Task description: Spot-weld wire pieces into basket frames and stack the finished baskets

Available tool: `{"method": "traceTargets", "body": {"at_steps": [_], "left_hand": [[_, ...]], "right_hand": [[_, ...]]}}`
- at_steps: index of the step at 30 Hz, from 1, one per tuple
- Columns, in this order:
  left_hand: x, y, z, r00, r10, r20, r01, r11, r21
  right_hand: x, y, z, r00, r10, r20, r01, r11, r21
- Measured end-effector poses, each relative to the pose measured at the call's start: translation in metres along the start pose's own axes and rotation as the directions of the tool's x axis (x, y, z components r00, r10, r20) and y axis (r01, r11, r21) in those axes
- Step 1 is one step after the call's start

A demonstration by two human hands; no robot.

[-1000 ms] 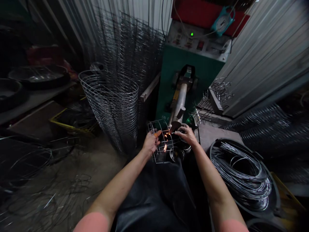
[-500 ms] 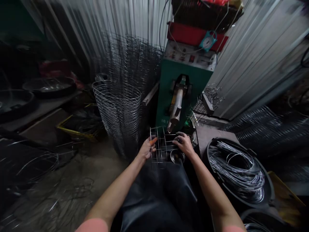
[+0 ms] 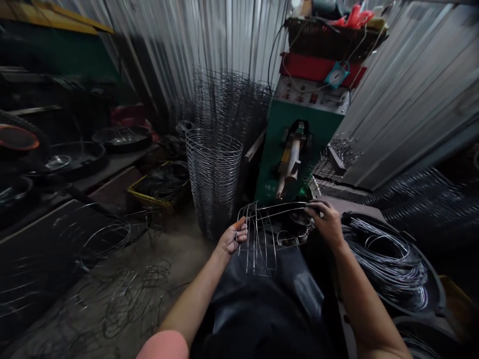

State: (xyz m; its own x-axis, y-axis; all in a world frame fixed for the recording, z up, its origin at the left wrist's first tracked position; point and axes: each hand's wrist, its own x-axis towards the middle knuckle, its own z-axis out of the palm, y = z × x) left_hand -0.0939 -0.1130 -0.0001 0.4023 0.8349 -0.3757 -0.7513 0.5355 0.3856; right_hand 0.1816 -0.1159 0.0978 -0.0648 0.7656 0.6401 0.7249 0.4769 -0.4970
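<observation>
Right hand (image 3: pixel 328 222) moved outward; wire frame (image 3: pixel 255 244) faint at lower edge.

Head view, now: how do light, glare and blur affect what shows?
Head view, left: dim, the pans deep in shadow; head view, right: glints on the wire coil, smearing toward the edge; head view, centre: bars of the wire frame catch light against the dark apron, though some look faint.

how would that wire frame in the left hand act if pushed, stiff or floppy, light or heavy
The wire frame is probably light for its size, being mostly gaps with little metal. It would likely feel springy rather than floppy, since it holds an open, curved shape in the left hand.
</observation>
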Motion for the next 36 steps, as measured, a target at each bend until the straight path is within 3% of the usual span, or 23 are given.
{"method": "traceTargets", "body": {"at_steps": [8,18,22,27,29,33,36], "left_hand": [[-0.023,-0.008,-0.010,0.998,-0.062,-0.003,0.061,0.995,-0.079],[-0.017,-0.012,-0.006,0.997,0.041,-0.058,-0.044,0.998,-0.046],[-0.017,-0.010,-0.007,0.997,-0.018,-0.075,0.014,0.998,-0.056],[-0.019,-0.009,-0.009,0.996,-0.063,-0.058,0.056,0.993,-0.102],[-0.021,-0.007,-0.011,0.999,-0.047,-0.023,0.044,0.993,-0.105],[-0.023,-0.004,-0.020,0.996,0.038,0.084,-0.031,0.996,-0.089],[-0.021,0.001,-0.029,0.987,0.083,0.139,-0.084,0.996,0.001]], "right_hand": [[0.002,-0.022,0.003,0.999,-0.032,-0.010,0.031,0.997,-0.064],[-0.008,0.013,0.012,0.997,0.071,0.013,-0.071,0.997,-0.025],[-0.011,0.017,0.012,0.997,0.079,0.015,-0.079,0.997,-0.026],[-0.010,0.017,0.003,0.995,0.070,-0.070,-0.072,0.997,-0.032],[-0.012,0.023,-0.002,0.991,0.107,-0.086,-0.104,0.994,0.040],[-0.021,0.034,-0.012,0.981,0.192,-0.005,-0.180,0.932,0.314],[-0.026,0.027,-0.015,0.981,0.192,-0.038,-0.154,0.880,0.449]]}}
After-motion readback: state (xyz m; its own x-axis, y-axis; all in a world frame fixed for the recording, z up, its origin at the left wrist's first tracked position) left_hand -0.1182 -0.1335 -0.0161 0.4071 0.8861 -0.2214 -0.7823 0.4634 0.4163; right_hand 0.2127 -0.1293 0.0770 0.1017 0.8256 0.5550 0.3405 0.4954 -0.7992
